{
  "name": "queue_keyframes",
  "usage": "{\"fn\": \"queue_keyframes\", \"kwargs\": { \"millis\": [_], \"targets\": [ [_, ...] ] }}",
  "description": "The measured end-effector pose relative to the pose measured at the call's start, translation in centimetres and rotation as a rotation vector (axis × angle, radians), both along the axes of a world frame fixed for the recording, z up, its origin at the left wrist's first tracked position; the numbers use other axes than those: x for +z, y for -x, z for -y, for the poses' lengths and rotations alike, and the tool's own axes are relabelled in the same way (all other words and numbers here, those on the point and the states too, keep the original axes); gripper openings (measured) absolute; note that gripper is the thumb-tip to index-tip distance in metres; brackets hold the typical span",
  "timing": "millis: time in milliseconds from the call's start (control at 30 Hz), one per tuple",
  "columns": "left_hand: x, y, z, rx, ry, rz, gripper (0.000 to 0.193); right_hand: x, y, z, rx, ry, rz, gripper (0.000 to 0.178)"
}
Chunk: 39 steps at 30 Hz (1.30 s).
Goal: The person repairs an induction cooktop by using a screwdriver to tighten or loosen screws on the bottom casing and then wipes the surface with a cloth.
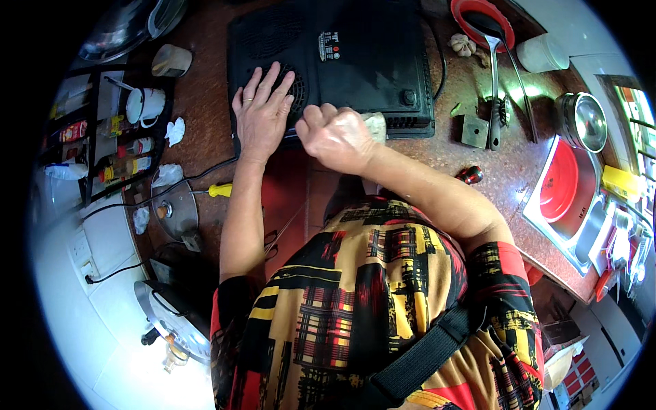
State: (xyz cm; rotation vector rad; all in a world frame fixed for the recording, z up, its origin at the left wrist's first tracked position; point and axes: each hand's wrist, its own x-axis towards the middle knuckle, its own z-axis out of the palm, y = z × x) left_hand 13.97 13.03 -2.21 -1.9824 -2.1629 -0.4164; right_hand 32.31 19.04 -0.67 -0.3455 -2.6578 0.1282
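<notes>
A black induction cooker [362, 75] lies underside up on the counter, with vent grilles, a label and small feet showing. My left hand [261, 113] rests flat on its near left part, fingers stretched beside a round vent. At the cooker's near edge my right hand [338, 139] is closed in a fist, knuckles up. A pale, crumpled cloth [374, 127] sticks out from beside the fist; the rest of it is hidden by the hand.
A yellow-handled screwdriver [220, 190] lies at left by a glass lid [175, 212], a dark-handled one [470, 175] at right. A metal block [473, 130], a brush [504, 111] and a ladle [493, 82] are beyond. The sink [586, 225] holds a red basin [559, 181].
</notes>
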Motion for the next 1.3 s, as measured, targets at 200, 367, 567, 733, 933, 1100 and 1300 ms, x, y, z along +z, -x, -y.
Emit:
{"fn": "queue_keyframes", "kwargs": {
  "millis": [200, 367, 567, 733, 933, 1100, 1300],
  "targets": [
    [-0.2, 0.1, -0.1, -0.017, -0.014, -0.006, 0.036, -0.5, -8.5, -2.9, -0.093, -0.06, 0.056, 0.013],
    [-0.1, -0.2, -0.1, -0.002, -0.01, -0.015, 0.035, 1.5, -14.8, -4.2, -0.517, 0.159, 0.188, 0.008],
    [-0.5, 0.0, -0.3, -0.025, -0.014, 0.025, 0.036, 1.2, -24.6, -4.7, -0.849, 0.997, -0.168, 0.025],
    [-0.4, 0.0, -0.3, -0.056, -0.01, 0.061, 0.037, 0.8, -26.7, -2.2, -0.879, 1.264, -0.427, 0.029],
    [-0.8, 0.6, -0.5, -0.097, 0.017, 0.075, 0.041, -0.6, -26.9, -1.4, -0.77, 1.508, -0.625, 0.029],
    [-0.7, 0.6, -0.8, -0.103, 0.0, 0.114, 0.04, 0.1, -24.0, -2.5, -0.736, 1.335, -0.52, 0.029],
    [1.6, -2.6, -3.1, 0.081, 0.043, -0.279, 0.031, -3.9, -17.5, -5.6, -0.694, 1.107, -0.307, 0.025]
  ]
}}
